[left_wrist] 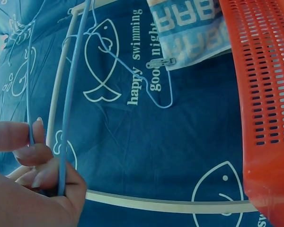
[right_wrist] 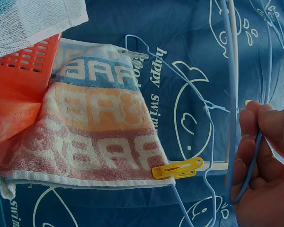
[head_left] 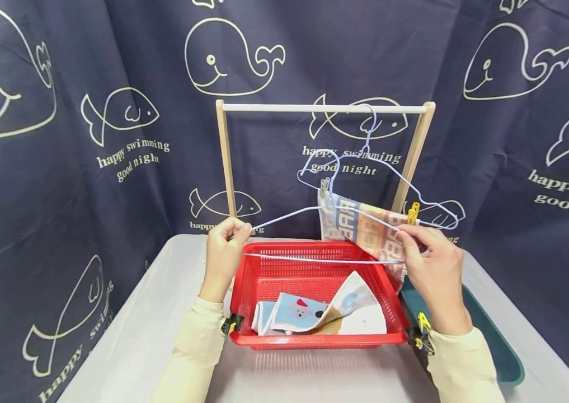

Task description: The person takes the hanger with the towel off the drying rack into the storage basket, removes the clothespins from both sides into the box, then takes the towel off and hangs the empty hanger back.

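Note:
Both hands hold a light blue wire hanger [head_left: 289, 258] level above the red basket. My left hand [head_left: 225, 252] pinches its left end between thumb and fingers; in the left wrist view the wire [left_wrist: 70, 104] passes through the curled fingers. Its right end is gripped by my right hand [head_left: 432, 263], fingers curled round the wire [right_wrist: 232, 118]. Behind it, a second blue hanger [head_left: 390, 165] hangs from the rack's bar. A striped towel [right_wrist: 104, 109] is clipped to that one by a yellow clothespin [right_wrist: 177, 169] and a grey clothespin [left_wrist: 162, 62].
The red basket [head_left: 309, 339] holds folded printed cloths [head_left: 299, 313]. A wooden rack [head_left: 284, 108] with a white bar stands behind it. At the right lies a teal tray [head_left: 508, 366], with a yellow clothespin [head_left: 423, 323] by my right wrist. A dark whale-print curtain [head_left: 128, 56] surrounds the table [head_left: 138, 324].

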A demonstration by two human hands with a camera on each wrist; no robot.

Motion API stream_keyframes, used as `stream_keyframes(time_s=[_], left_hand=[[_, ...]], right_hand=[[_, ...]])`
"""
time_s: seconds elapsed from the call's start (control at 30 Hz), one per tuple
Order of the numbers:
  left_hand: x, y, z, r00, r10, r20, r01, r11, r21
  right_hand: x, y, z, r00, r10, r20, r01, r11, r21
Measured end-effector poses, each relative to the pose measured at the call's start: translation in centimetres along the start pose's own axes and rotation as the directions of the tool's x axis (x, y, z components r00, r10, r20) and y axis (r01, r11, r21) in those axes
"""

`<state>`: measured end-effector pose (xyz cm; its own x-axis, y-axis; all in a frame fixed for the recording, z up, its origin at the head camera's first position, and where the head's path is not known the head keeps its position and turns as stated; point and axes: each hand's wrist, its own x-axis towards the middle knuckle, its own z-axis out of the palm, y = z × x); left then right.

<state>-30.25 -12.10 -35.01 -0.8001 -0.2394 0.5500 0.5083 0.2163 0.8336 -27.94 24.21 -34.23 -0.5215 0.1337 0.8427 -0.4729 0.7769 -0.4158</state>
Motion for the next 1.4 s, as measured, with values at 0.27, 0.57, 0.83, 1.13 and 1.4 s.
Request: stream_keyframes(time_s=[0.27, 0.57, 0.83, 1.13, 1.4], left_hand=[[0.3, 0.0, 0.5, 1.000, -0.016, 0.011, 0.015, 0.998, 0.069], [0.1, -0.4, 0.7, 1.000, -0.005, -0.014, 0.007, 0.991, 0.136], [0.8, -0.7, -0.6, 0.990, -0.050, -0.131, 0.069, 0.987, 0.148], [3.5, -0.5, -1.8, 0.950, -0.052, -0.307, 0.130, 0.962, 0.240], [6.7, -0.1, -1.5, 0.956, -0.101, -0.277, 0.182, 0.942, 0.283]], right_hand=[[0.0, 0.1, -0.7, 1.000, 0.016, -0.027, -0.016, 1.000, 0.018], [0.4, 0.2, -1.4, 1.000, -0.013, -0.016, 0.013, 1.000, 0.000], [0.5, 0.1, -1.2, 1.000, -0.007, -0.012, 0.007, 1.000, -0.015], [0.2, 0.2, -1.3, 1.000, 0.011, -0.019, -0.012, 0.999, -0.030], [0.2, 0.2, -1.9, 0.999, 0.052, -0.011, -0.052, 0.998, -0.031]])
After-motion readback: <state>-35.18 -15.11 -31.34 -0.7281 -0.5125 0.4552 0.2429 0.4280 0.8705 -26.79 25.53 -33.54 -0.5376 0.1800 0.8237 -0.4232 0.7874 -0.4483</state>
